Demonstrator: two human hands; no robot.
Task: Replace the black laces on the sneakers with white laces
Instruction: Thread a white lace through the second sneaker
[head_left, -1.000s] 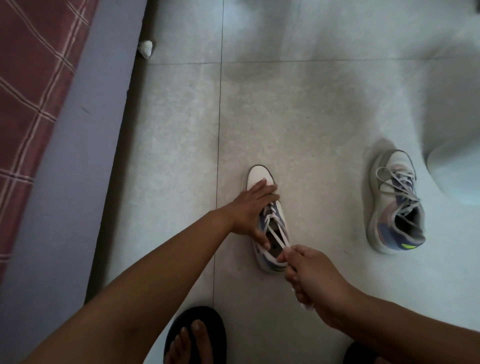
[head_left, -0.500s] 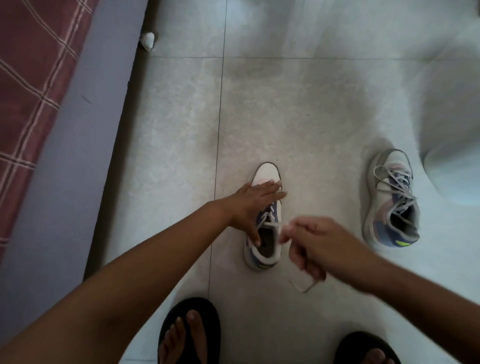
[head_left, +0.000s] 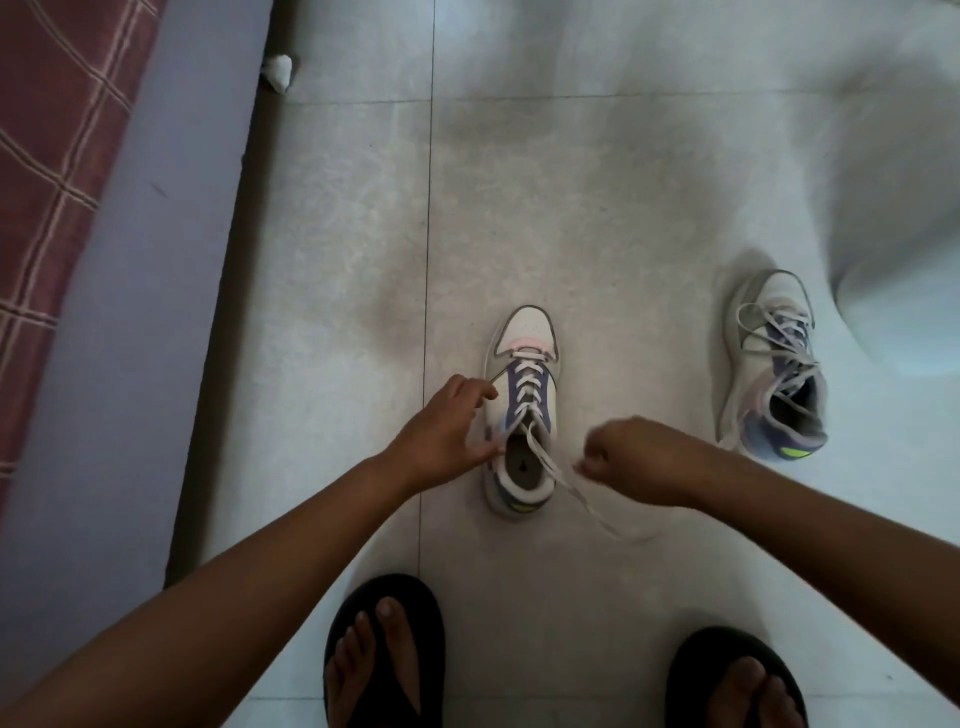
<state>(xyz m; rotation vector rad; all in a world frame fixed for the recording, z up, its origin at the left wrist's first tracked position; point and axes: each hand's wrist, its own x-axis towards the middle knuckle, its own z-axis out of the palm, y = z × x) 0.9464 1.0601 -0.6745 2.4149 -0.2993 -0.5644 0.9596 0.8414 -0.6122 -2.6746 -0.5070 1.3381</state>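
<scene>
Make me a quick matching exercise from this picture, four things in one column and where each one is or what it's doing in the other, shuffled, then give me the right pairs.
1. near sneaker
2. far sneaker
3. right hand
4. black sandals

A. worn on the person's feet
B. pinching a white lace end
C. alone at the right
D. between both hands

Pairs: 1-D, 2-C, 3-B, 4-A
</scene>
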